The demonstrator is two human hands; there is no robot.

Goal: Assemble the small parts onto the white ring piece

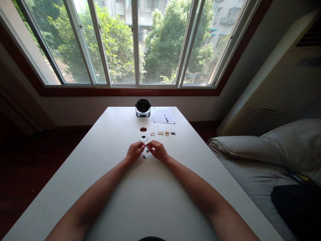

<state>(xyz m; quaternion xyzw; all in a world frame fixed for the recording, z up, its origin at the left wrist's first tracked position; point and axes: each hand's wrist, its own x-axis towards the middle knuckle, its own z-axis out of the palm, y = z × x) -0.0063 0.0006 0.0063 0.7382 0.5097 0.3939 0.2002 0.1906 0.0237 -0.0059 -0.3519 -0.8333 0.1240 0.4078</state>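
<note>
My left hand (135,151) and my right hand (157,150) meet at the middle of the white table (112,187), fingertips pinching a tiny dark plastic part (145,145) between them. Just below my fingers lie several small grey parts (144,156). A white ring with a dark centre (143,138) sits just beyond my fingertips, and a brown round disc (143,129) lies beyond that. To the right, short rows of tiny building bricks (160,133) stand in a line, out of reach of my fingers.
A round black-and-silver desk fan (143,107) stands at the far table edge, next to papers (162,116) with a black pen (166,117) on them. A large window (135,43) lies beyond the table. A grey sofa cushion (263,147) sits to the right.
</note>
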